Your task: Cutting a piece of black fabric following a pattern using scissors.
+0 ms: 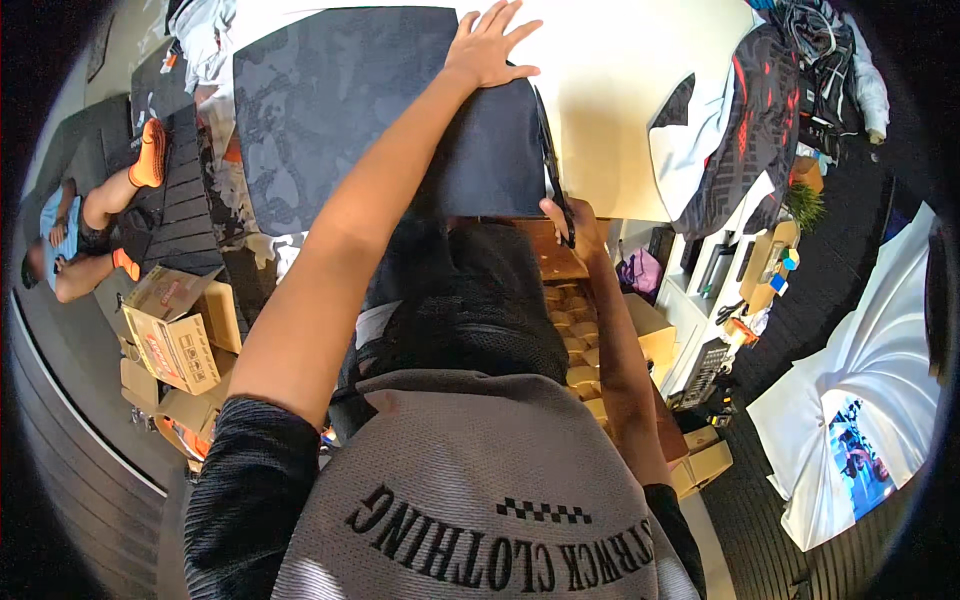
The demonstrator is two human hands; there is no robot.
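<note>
cluttered workroom, white table (620,110). dark fabric (340,110) spread flat on it: soft, light, best taken at edges. left hand (487,45) splayed, pressing. right hand (570,222) clenched on scissors (553,170) at fabric edge.

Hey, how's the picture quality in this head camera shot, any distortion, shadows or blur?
Head view: strong fisheye bending, with black corners around a round image; the left hand casts a shadow on the bright cream table; the dark fabric stays sharp; the right hand with its scissors is dimmer; the white cloth at the rim looks stretched.
</note>
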